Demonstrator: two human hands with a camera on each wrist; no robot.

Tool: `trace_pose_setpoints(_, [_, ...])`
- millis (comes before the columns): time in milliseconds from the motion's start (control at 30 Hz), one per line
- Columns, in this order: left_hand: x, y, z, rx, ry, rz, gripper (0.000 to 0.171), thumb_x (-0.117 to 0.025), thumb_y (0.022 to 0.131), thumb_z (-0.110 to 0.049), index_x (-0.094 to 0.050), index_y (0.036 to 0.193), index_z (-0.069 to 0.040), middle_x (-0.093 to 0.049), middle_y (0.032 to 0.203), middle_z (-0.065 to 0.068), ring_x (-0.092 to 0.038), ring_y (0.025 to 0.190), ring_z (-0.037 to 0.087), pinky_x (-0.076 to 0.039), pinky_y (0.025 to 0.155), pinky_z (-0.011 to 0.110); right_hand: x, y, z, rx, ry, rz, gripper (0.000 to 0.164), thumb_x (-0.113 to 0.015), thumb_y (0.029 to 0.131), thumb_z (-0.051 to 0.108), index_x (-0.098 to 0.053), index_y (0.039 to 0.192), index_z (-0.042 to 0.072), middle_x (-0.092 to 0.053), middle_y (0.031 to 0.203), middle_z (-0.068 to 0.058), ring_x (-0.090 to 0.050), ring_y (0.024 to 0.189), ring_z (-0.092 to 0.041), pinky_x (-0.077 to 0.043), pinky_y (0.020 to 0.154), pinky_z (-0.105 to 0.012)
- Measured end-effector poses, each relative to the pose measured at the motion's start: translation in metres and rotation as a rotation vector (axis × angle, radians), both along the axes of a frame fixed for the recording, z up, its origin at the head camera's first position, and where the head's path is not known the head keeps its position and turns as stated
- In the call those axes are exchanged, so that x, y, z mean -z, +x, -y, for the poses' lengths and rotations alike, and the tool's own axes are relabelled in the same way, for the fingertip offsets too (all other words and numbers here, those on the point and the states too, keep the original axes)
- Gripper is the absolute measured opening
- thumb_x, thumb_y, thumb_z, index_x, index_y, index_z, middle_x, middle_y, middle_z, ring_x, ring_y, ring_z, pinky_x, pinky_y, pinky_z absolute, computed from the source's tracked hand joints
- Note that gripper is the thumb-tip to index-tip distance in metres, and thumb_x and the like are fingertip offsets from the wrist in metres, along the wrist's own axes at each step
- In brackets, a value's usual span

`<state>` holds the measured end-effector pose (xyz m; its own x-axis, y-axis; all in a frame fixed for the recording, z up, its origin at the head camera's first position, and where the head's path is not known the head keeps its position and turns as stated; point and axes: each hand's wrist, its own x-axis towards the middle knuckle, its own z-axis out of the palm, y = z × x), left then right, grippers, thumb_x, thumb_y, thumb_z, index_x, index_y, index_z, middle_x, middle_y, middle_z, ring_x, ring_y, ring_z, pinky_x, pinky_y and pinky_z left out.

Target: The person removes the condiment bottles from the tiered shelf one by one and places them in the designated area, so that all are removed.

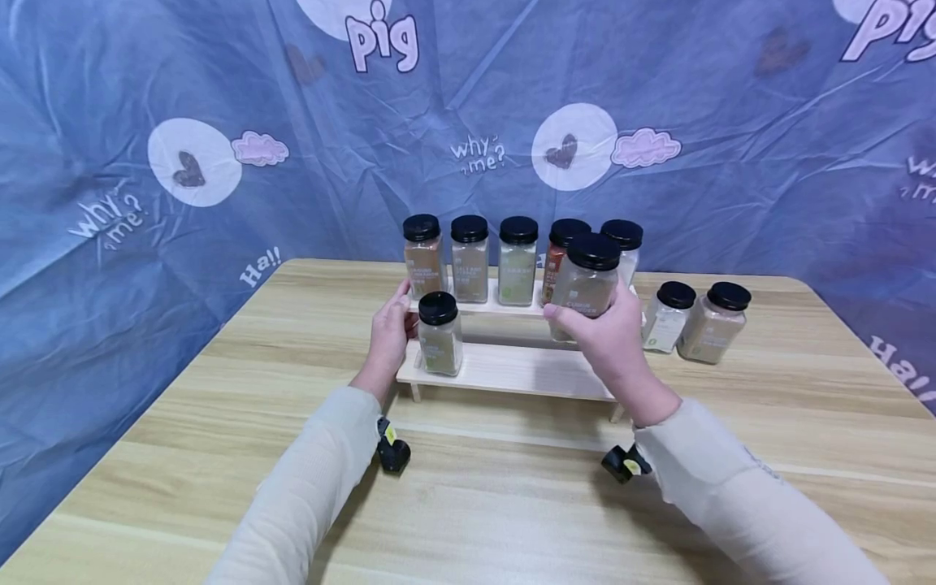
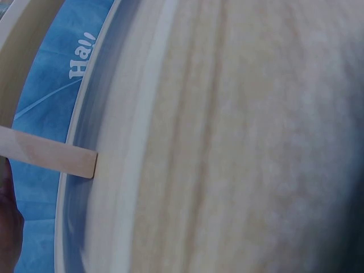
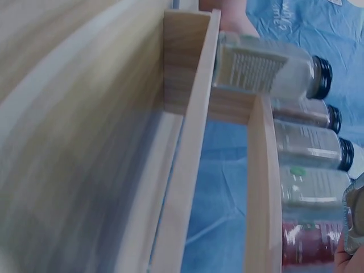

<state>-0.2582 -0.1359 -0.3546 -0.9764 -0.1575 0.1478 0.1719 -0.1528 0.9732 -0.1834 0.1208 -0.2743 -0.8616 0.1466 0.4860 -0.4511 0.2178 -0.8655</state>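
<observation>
My right hand (image 1: 610, 329) grips a large square glass jar (image 1: 585, 286) of brown powder with a black lid. It is upright, over the right part of the two-tier wooden rack (image 1: 526, 370) and in front of the upper row. At the rack's left end, my left hand (image 1: 390, 333) holds the side, its fingers partly hidden behind the wood. Beside that hand, a smaller spice jar (image 1: 440, 341) stands on the lower tier. In the right wrist view, the held jar (image 3: 355, 213) shows at the right edge.
On the upper tier stand an orange-brown jar (image 1: 424, 264), a grey-brown jar (image 1: 470, 264), a green-tinted jar (image 1: 517, 268), a red jar (image 1: 553, 264) and a pale jar (image 1: 629, 260). Two more, a white-labelled jar (image 1: 665, 321) and a brown jar (image 1: 711, 329), stand on the table (image 1: 475, 504) at right.
</observation>
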Motion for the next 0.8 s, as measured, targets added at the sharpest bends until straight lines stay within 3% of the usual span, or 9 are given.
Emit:
trace_pose_setpoints(100, [-0.001,0.000,0.000,0.002,0.010,0.000,0.049,-0.037,0.091,-0.013,-0.041,0.140,-0.009,-0.036,0.054,-0.005,-0.043,0.057,0.002,-0.040,0.053,0.017,-0.002,0.000,-0.007,0.010,-0.019,-0.014,0.039,-0.072,0.068,0.000,-0.057,0.103,0.008,-0.061,0.084,0.015,-0.058,0.077,-0.005,-0.048,0.067,-0.017])
trace_pose_setpoints(333, [-0.002,0.000,-0.001,-0.005,0.001,0.004,0.051,-0.036,0.090,-0.014,-0.041,0.140,-0.010,-0.041,0.055,-0.006,-0.046,0.058,0.001,-0.041,0.054,0.016,-0.004,-0.001,-0.023,0.070,-0.022,-0.089,0.037,-0.071,0.066,-0.002,-0.059,0.096,0.017,-0.061,0.082,0.016,-0.058,0.074,-0.004,-0.047,0.066,-0.017])
trace_pose_setpoints(600, [0.000,-0.001,0.000,0.008,0.000,0.009,0.050,-0.035,0.091,-0.013,-0.040,0.141,-0.010,-0.043,0.057,-0.002,-0.047,0.059,0.002,-0.042,0.055,0.018,-0.005,0.002,-0.041,0.116,-0.145,-0.061,0.036,-0.068,0.066,-0.007,-0.061,0.092,0.018,-0.063,0.076,0.009,-0.058,0.067,-0.004,-0.048,0.061,-0.016])
trace_pose_setpoints(800, [0.001,-0.001,-0.001,0.006,0.014,0.009,0.050,-0.035,0.091,-0.015,-0.040,0.141,-0.010,-0.044,0.057,-0.003,-0.047,0.059,0.002,-0.041,0.055,0.018,-0.002,0.001,-0.058,0.183,-0.117,-0.073,0.039,-0.068,0.066,-0.008,-0.060,0.092,0.020,-0.062,0.078,0.010,-0.058,0.068,-0.004,-0.047,0.063,-0.015])
